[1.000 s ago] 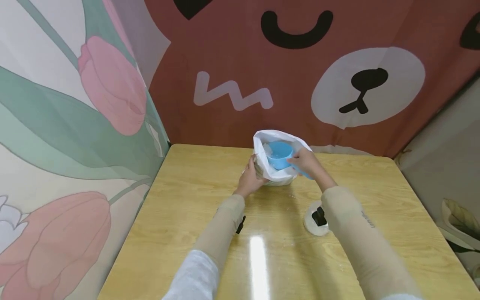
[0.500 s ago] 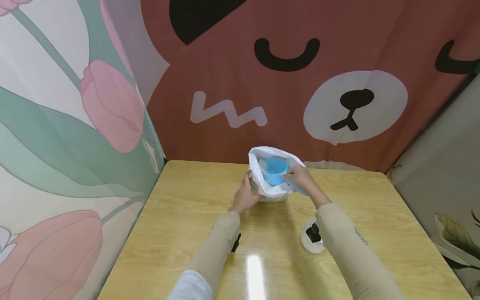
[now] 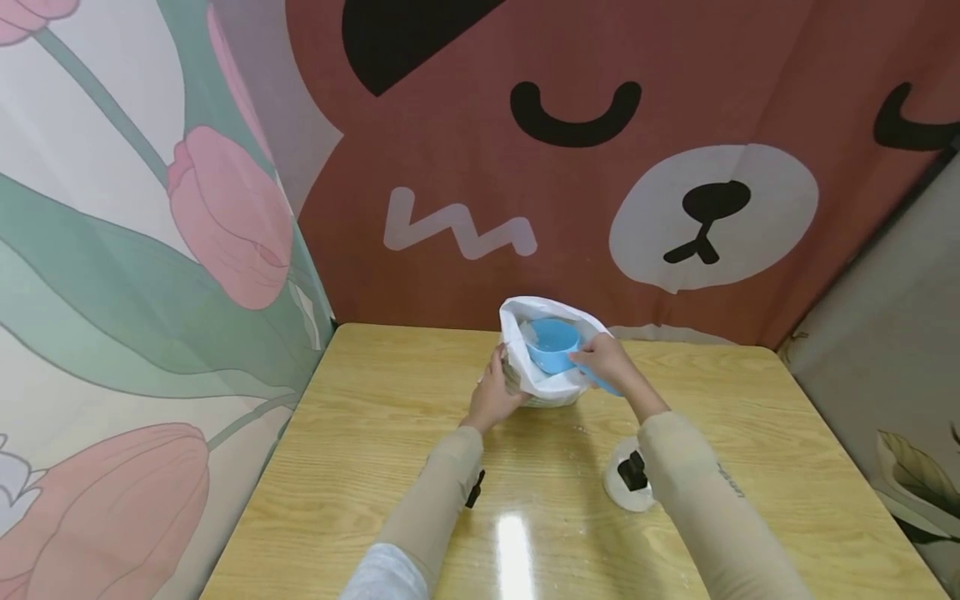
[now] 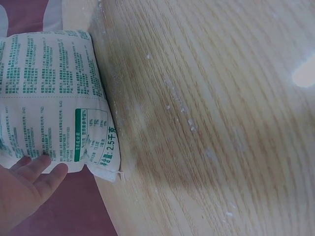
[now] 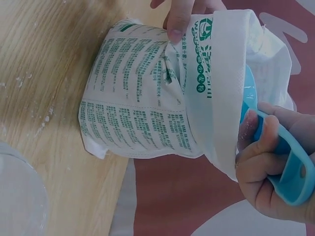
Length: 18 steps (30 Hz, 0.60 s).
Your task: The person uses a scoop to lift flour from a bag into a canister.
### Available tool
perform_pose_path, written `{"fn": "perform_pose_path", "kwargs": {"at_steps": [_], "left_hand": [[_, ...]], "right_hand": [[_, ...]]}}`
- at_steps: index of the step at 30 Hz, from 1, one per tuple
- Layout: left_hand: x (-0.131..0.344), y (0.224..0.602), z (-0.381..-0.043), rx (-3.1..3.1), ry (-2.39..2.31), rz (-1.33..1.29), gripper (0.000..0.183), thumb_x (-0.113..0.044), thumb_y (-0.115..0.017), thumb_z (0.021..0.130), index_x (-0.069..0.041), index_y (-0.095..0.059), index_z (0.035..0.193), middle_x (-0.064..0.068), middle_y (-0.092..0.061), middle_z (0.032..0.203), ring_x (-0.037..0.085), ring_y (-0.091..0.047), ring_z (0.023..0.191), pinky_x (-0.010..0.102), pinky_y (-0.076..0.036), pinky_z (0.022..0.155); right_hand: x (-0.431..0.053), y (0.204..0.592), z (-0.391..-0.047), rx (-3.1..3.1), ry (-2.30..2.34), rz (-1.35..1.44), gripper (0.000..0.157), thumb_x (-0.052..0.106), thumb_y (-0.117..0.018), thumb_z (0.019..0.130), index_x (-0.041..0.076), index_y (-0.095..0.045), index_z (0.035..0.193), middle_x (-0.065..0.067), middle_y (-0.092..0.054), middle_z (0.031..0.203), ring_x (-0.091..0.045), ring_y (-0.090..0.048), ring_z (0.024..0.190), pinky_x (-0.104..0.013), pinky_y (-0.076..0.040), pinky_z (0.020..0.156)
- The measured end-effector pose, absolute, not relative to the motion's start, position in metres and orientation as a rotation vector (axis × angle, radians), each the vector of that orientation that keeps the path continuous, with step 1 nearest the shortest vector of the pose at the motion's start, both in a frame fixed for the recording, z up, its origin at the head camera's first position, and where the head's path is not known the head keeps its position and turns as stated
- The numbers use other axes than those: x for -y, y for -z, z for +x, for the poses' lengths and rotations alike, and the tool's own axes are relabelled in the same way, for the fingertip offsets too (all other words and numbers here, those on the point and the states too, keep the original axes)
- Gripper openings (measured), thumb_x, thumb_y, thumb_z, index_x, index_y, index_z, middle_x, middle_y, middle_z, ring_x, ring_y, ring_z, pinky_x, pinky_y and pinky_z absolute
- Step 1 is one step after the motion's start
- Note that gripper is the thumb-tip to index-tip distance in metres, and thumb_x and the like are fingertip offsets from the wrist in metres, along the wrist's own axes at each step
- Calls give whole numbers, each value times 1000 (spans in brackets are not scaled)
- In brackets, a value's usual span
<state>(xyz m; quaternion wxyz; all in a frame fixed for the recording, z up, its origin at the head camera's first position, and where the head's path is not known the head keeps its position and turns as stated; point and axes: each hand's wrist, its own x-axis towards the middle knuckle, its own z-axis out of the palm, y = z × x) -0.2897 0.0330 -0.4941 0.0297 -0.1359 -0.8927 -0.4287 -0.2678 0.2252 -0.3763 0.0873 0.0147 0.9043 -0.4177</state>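
In the head view, a white bag (image 3: pixel 551 387) stands open-mouthed near the table's far edge, with a blue scoop (image 3: pixel 553 360) inside its mouth; the scoop's contents are unclear. The right hand (image 3: pixel 611 364) has its fingers closed round the scoop's handle, while the left hand (image 3: pixel 495 395) grips the bag's side, fingers partly spread. A round pale vessel (image 3: pixel 622 496) sits near the right forearm. The wood-grain table (image 3: pixel 360 433) meets a brown bear-face hanging (image 3: pixel 450 292); tulips pattern the left hanging (image 3: pixel 105 250).

In the left wrist view, bent fingers touch the green-printed bag; white specks (image 4: pixel 192 125) dot the table.

In the right wrist view, the left thumb presses the bag below its folded rim.
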Motion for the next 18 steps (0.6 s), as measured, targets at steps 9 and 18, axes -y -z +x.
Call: {"fn": "perform_pose_path", "kwargs": {"at_steps": [9, 18], "left_hand": [[-36, 496, -291, 2756, 1324, -430, 98, -33, -73, 72, -17, -7, 143, 15, -34, 136, 30, -42, 115, 46, -39, 88], [-33, 495, -291, 2745, 1353, -432, 99, -35, -73, 72, -18, -6, 144, 16, -32, 137, 31, -41, 116, 47, -38, 89]], "right_hand": [[-217, 373, -259, -2866, 1023, 6, 41, 15, -55, 89, 7, -40, 52, -1, -39, 45, -14, -44, 40, -26, -41, 43], [-211, 373, -255, -2911, 1040, 41, 45, 15, -52, 90, 12, -33, 50, 1, -35, 43, -13, -44, 39, -25, -39, 41]]}}
